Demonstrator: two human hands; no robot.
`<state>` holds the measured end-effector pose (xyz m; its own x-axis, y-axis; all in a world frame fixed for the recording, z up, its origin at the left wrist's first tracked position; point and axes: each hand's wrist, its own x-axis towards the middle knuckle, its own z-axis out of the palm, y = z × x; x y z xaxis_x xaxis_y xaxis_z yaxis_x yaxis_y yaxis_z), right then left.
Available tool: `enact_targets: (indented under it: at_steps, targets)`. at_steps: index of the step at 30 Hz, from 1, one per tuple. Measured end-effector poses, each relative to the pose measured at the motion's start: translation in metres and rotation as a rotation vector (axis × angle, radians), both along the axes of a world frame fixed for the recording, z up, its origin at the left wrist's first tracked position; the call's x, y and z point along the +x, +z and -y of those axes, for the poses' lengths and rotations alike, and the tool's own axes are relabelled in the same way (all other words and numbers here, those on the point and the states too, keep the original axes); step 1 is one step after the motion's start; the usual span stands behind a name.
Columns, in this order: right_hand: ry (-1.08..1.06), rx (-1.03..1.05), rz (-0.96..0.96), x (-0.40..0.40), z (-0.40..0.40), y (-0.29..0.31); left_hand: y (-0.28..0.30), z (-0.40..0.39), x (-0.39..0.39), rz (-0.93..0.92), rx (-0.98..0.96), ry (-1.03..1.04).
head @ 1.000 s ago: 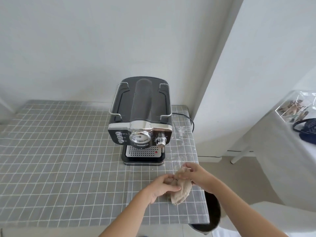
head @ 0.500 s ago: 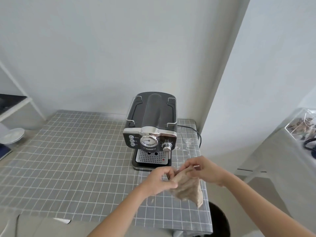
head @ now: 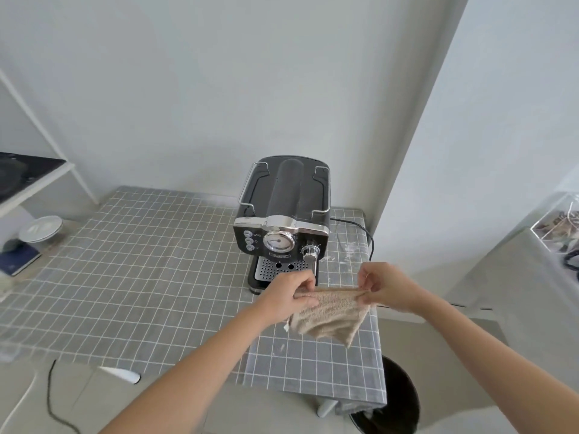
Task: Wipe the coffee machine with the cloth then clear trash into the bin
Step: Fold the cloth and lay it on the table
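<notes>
A black and chrome coffee machine (head: 283, 214) stands at the back right of a table with a grey checked cloth (head: 141, 277). In front of it I hold a beige towel cloth (head: 329, 317) stretched out above the table. My left hand (head: 291, 296) pinches its left top corner and my right hand (head: 385, 285) pinches its right top corner. The rest of the cloth hangs down between them. A black bin (head: 398, 402) stands on the floor beside the table's near right corner, partly hidden by the tablecloth.
White powdery marks (head: 349, 245) lie on the table right of the machine, near its black power cord (head: 365, 236). A white wall corner rises just right of the table. Plates (head: 40, 228) and a shelf sit at the left. Another covered table (head: 532, 277) stands at the right.
The cloth was bunched between my hands; now my hands have moved apart and spread it flat. The view has tilted up and pulled back.
</notes>
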<state>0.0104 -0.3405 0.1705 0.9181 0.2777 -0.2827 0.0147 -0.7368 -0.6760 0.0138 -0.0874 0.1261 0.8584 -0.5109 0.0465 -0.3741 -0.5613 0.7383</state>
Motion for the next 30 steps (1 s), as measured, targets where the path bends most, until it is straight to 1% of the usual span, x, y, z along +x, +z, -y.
enact_targets:
  at_steps: [3,5,7,9,11,12,14,15,16,17,19,21,22,24,27,30]
  targets:
    - [-0.074,-0.069,0.151,0.005,-0.005,-0.004,0.002,0.006,0.008,0.099,0.009,0.052]
    - [-0.099,-0.061,0.232,0.006,-0.003,-0.004,0.004,0.007,0.009,0.164,-0.012,0.125]
    - [-0.113,-0.008,0.265,-0.002,-0.001,-0.010,-0.002,0.007,0.005,0.227,0.001,0.149]
    - [-0.113,0.008,0.277,-0.017,-0.002,-0.027,-0.022,0.008,-0.005,0.246,0.067,0.108]
    - [-0.088,-0.061,0.243,-0.037,-0.004,-0.055,-0.052,0.010,-0.020,0.188,0.150,0.052]
    - [-0.061,-0.122,0.181,-0.047,-0.004,-0.071,-0.069,0.009,-0.029,0.118,0.207,0.017]
    - [0.042,-0.233,-0.029,-0.065,-0.004,-0.103,-0.098,0.005,-0.047,-0.048,0.347,-0.091]
    - [0.092,-0.267,-0.126,-0.072,-0.005,-0.115,-0.109,0.003,-0.055,-0.099,0.396,-0.136]
    - [0.117,-0.285,-0.186,-0.078,-0.007,-0.125,-0.116,0.001,-0.060,-0.111,0.418,-0.154]
    - [0.120,-0.282,-0.195,-0.081,-0.009,-0.137,-0.120,0.000,-0.062,-0.096,0.424,-0.140]
    - [0.109,-0.271,-0.109,-0.079,-0.017,-0.153,-0.125,0.003,-0.059,-0.021,0.469,-0.095]
    - [0.134,-0.339,-0.008,-0.074,-0.029,-0.162,-0.129,0.007,-0.052,-0.006,0.615,-0.132]
    - [0.156,-0.397,-0.009,-0.072,-0.034,-0.167,-0.132,0.008,-0.049,-0.042,0.699,-0.168]
    - [0.201,-0.516,-0.070,-0.071,-0.038,-0.176,-0.142,0.007,-0.045,-0.134,0.825,-0.214]
    - [0.238,-0.627,-0.132,-0.072,-0.033,-0.192,-0.150,0.003,-0.045,-0.211,0.874,-0.235]
    - [0.250,-0.678,-0.167,-0.066,-0.032,-0.193,-0.147,0.002,-0.045,-0.249,0.890,-0.229]
